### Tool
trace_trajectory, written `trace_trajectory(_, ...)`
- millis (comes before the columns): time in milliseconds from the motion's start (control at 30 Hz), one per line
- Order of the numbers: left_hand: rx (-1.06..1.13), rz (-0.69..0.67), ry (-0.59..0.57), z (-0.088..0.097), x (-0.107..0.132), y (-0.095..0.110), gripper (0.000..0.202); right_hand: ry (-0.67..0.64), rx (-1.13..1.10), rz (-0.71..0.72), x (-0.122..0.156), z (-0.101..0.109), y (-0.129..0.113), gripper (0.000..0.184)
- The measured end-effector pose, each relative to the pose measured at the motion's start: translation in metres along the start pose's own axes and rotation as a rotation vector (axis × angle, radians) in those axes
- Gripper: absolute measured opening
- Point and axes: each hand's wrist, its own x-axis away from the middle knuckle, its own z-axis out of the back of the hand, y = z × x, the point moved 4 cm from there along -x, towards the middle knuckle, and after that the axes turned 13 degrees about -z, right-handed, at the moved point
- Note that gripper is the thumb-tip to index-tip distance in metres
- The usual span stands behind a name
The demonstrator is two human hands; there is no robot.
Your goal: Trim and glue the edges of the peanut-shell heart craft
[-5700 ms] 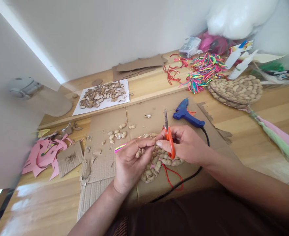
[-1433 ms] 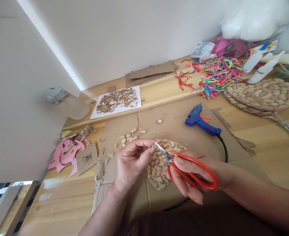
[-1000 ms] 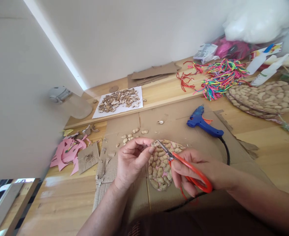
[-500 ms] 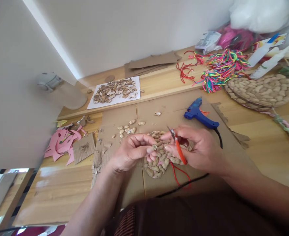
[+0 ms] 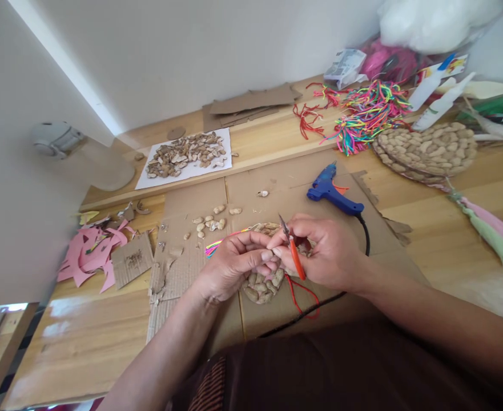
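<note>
My left hand is closed in a pinch, and a small peanut shell shows only in part between its fingertips. My right hand grips small scissors or snips with orange handles, their dark tip pointing up and away. The right fingertips also touch the left fingertips at the shell. Beneath both hands lies a peanut-shell-covered piece, partly hidden, with a red cord loop at its near side. Colourful threads stick out beyond my left hand.
Loose peanuts lie on the cardboard. A blue glue gun rests at the right, its black cord running near my hands. Shells cover white paper on the ledge. Pink scraps lie left; a finished-looking shell-covered piece lies right.
My right fingertips have come over to meet the left ones at the shell, which is now mostly covered. The whole view has shifted slightly, and the colourful threads now show beyond my left hand.
</note>
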Motion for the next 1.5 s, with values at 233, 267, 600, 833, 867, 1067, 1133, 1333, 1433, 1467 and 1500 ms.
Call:
trace_trajectory(233,-0.502,-0.554,0.176,-0.005,0.008,0.013,0.014,-0.143,-0.511,-0.439,-0.007,-0.01,0.009,0.017)
trace_trajectory(267,-0.62,-0.638,0.193,-0.006,0.011,0.015,0.013,-0.137,-0.545,-0.478,-0.008,-0.01,0.009,0.019)
trace_trajectory(600,-1.192,-1.032,0.172,-0.018,0.023,0.026,0.026,-0.105,-0.747,-0.503,-0.007,-0.021,0.018,0.023)
trace_trajectory(833,-1.079,-0.933,0.245,-0.011,0.022,0.024,0.023,-0.194,-0.763,-0.519,-0.006,-0.019,0.012,0.027)
trace_trajectory(867,-1.037,-0.904,0.267,-0.009,0.022,0.023,0.021,-0.202,-0.749,-0.498,-0.006,-0.018,0.011,0.028)
trace_trajectory(1067,-0.826,-0.825,0.393,0.004,0.024,0.023,0.018,-0.227,-0.518,-0.334,-0.001,-0.017,0.005,0.025)
trace_trajectory(1133,-0.818,-0.858,0.429,0.006,0.026,0.025,0.019,-0.239,-0.409,-0.308,0.004,-0.019,0.005,0.024)
trace_trajectory(1333,-0.954,-0.992,0.474,0.004,0.03,0.032,0.016,-0.247,-0.066,-0.249,0.013,-0.023,0.007,0.03)
trace_trajectory(1433,-1.027,-1.012,0.465,0.003,0.03,0.033,0.014,-0.261,-0.016,-0.217,0.015,-0.022,0.007,0.031)
trace_trajectory(1467,-1.043,-1.015,0.458,0.003,0.029,0.033,0.014,-0.267,-0.007,-0.21,0.015,-0.022,0.006,0.032)
trace_trajectory(1500,-1.053,-1.02,0.452,0.003,0.029,0.033,0.015,-0.269,0.002,-0.202,0.015,-0.022,0.006,0.032)
